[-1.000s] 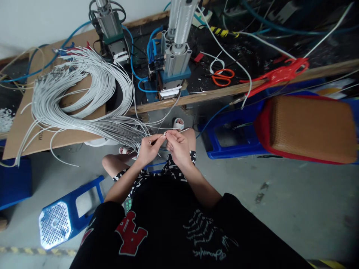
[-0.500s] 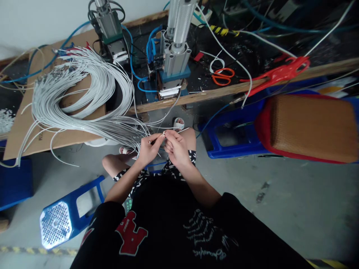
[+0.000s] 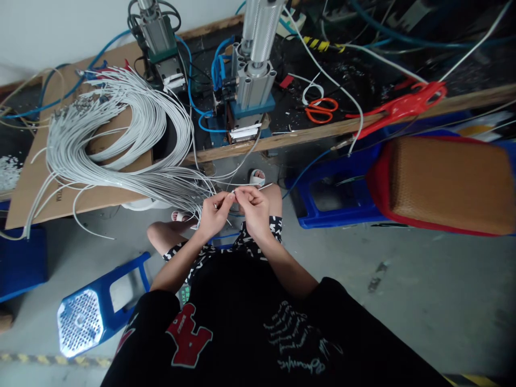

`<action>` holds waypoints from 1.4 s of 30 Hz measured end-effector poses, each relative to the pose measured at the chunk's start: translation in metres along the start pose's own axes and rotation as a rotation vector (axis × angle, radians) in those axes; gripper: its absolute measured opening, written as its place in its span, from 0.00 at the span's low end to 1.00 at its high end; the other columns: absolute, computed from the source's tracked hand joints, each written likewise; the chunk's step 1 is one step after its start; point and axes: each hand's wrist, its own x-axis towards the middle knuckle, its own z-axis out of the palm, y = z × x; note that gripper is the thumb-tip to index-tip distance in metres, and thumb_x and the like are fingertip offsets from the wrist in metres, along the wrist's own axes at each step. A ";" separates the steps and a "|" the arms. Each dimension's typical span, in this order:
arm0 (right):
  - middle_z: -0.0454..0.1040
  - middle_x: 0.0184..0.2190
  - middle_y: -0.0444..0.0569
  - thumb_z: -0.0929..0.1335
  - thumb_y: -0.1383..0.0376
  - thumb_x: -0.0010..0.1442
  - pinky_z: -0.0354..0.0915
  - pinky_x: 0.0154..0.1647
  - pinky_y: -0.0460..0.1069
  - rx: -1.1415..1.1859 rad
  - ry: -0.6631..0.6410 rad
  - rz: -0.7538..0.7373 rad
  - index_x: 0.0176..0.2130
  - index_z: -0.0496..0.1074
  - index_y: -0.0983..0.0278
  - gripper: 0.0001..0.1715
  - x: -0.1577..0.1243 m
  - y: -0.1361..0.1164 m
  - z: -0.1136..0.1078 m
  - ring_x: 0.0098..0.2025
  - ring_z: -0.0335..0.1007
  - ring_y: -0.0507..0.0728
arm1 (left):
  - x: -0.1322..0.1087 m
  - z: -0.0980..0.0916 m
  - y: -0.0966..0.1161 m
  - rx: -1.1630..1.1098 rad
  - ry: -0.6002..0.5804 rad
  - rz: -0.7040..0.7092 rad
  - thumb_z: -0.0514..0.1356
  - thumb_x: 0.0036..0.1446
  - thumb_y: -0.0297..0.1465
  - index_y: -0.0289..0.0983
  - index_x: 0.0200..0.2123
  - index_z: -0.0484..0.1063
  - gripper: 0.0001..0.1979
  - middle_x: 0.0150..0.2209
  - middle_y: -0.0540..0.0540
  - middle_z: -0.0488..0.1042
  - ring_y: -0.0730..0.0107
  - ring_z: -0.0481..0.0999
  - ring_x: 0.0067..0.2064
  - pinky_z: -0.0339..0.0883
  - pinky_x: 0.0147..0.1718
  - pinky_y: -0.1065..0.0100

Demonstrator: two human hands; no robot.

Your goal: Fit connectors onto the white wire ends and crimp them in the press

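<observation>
Above my lap both hands meet, thumbs and fingertips pinched together. My left hand [image 3: 214, 217] is closed on the end of a thin white cable, of which only a small pale tip shows between the fingers. My right hand [image 3: 255, 210] pinches at the same spot from the other side. A short white cable [image 3: 266, 186] sticks out past its fingers. What the fingertips cover is too small to make out. Just left of my hands lies the loose end of a big bundle of white cables [image 3: 161, 185], coiled on a cardboard sheet [image 3: 30, 183].
Two pneumatic presses [image 3: 253, 88] [image 3: 159, 40] stand on the dark bench. Orange-handled scissors [image 3: 321, 110] and a red air gun [image 3: 411, 105] lie to the right. Blue stools [image 3: 105, 306] flank me; one on the right carries a brown cushion [image 3: 451, 185].
My right hand has turned slightly, its fingers curling closer to the left fingertips. My left hand stays almost in place, and the cable bundle has not moved.
</observation>
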 end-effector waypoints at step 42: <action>0.74 0.29 0.46 0.72 0.47 0.61 0.56 0.27 0.48 -0.255 -0.270 -0.136 0.33 0.77 0.62 0.21 0.013 -0.018 -0.018 0.27 0.62 0.50 | 0.002 -0.019 -0.004 0.125 -0.065 0.135 0.50 0.72 0.46 0.36 0.52 0.75 0.23 0.34 0.46 0.73 0.69 0.70 0.36 0.64 0.39 0.67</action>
